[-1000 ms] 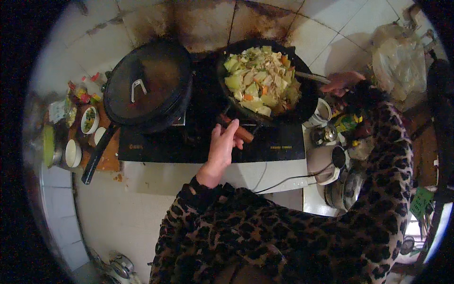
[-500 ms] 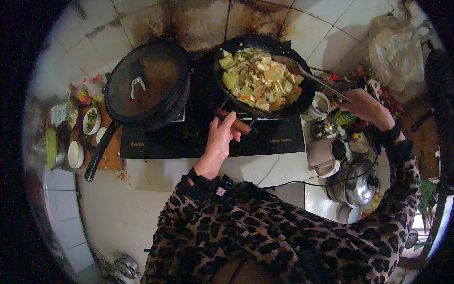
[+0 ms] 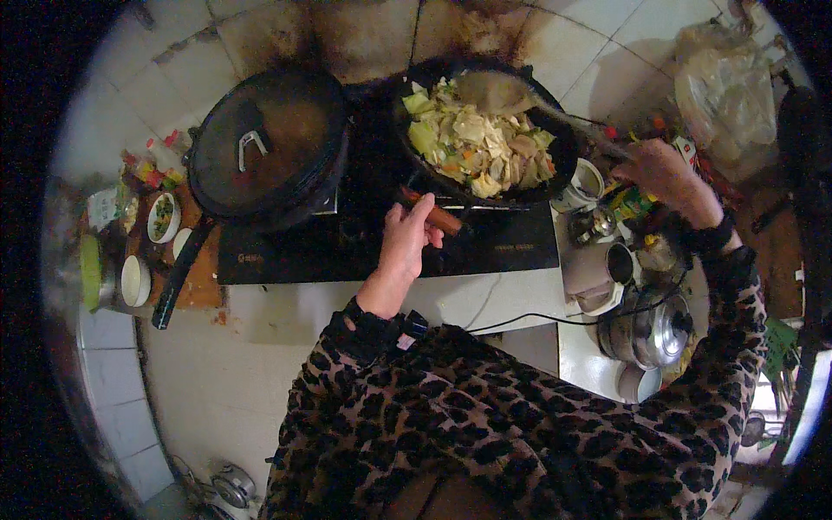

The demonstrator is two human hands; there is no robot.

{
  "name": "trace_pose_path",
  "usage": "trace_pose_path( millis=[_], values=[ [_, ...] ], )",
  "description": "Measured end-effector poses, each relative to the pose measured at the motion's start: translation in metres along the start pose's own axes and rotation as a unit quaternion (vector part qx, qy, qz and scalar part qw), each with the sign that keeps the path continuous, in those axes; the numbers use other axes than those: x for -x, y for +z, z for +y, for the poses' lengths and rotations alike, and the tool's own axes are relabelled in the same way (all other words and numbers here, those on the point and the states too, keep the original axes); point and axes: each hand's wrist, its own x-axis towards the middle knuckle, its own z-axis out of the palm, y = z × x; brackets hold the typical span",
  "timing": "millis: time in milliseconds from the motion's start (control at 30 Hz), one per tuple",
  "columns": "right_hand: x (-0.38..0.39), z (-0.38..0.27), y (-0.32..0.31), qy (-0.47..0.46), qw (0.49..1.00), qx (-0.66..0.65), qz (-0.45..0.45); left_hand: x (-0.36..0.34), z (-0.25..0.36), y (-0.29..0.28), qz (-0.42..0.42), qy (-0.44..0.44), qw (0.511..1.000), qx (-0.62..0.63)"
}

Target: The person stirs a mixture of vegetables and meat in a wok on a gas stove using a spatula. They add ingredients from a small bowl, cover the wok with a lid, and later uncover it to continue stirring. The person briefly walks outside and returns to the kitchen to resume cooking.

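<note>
A dark wok (image 3: 565,160) rests on the right side of the black cooktop (image 3: 364,260). In it lies a heap of chopped vegetables (image 3: 485,143), pale green and cream with bits of orange. My left hand (image 3: 406,241) is closed around the wok's brown handle (image 3: 445,221), at the near side. From the right, my right hand (image 3: 666,176) grips the long handle of a metal spatula (image 3: 494,91). Its broad blade is over the food's far edge, blurred by motion; whether it touches the food I cannot tell.
Left of the wok stands a lidded black pan (image 3: 295,165), its long handle pointing toward me. White bowls (image 3: 137,282) sit on a board at the far left. A beige pitcher (image 3: 598,270), a lidded steel pot (image 3: 637,331) and a black cable (image 3: 537,317) are at the right.
The spatula blade has moved left and up from the wok's right side to the far edge of the food. The food has shifted. My left hand keeps hold of the handle.
</note>
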Motion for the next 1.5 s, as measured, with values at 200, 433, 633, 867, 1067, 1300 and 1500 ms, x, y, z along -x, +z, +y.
trace_pose_path(
  millis=[200,433,633,867,1067,1300,1500],
  values=[
    [0.012,0.1,-0.028,0.036,0.966,0.221,-0.128,0.001,-0.004,0.006,0.044,0.018,0.998,0.033],
    [-0.033,0.164,0.018,-0.064,0.924,0.35,-0.137,0.002,-0.001,0.006,0.028,0.023,0.999,0.029],
    [-0.024,0.101,-0.059,0.05,0.993,-0.01,-0.106,0.004,-0.002,0.004,0.005,0.031,0.999,0.02],
    [-0.036,0.074,-0.087,0.031,0.955,0.159,-0.248,0.005,-0.001,0.006,-0.007,0.033,0.999,-0.004],
    [-0.047,0.083,-0.071,0.136,0.947,0.106,-0.272,0.006,-0.002,0.009,0.031,0.037,0.999,0.01],
    [-0.054,0.104,-0.1,-0.262,0.92,0.284,0.067,0.005,-0.003,0.006,0.024,0.019,1.0,0.0],
    [-0.067,0.074,-0.092,-0.009,0.963,0.196,-0.186,0.007,0.005,0.01,-0.001,0.028,1.0,-0.002]
  ],
)
